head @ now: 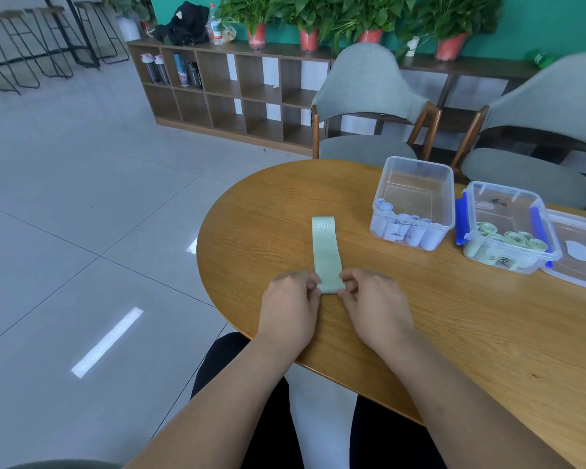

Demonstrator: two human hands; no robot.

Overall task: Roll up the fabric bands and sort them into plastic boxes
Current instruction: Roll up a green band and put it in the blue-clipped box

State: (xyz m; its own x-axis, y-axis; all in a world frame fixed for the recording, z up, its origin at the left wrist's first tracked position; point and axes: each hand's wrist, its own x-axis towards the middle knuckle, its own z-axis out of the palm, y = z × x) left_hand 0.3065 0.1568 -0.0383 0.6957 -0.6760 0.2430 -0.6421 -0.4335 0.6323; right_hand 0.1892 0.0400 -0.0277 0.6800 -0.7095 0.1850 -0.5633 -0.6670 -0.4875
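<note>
Two bare hands meet at the near end of a pale green flat fabric band [324, 252], which lies lengthwise on the oval wooden table [268, 211] with "30 LB" printed at its far end. The left hand [290, 304] pinches the band's near left corner with curled fingers and thumb. The right hand [374, 301] pinches the near right corner the same way. Between them the end is turned up into a small first roll, and the rest of the band lies flat.

Farther right on the table stands a clear lidless plastic box [416, 170] with white rolled bands [403, 231] along its near wall. Just beside it on the right, a clear plastic box with blue clips [528, 264] holds green rolled bands [508, 236]. A clear plastic lid [582, 265] lies just beside that box. Grey upholstered chairs [369, 96] stand behind the table.
</note>
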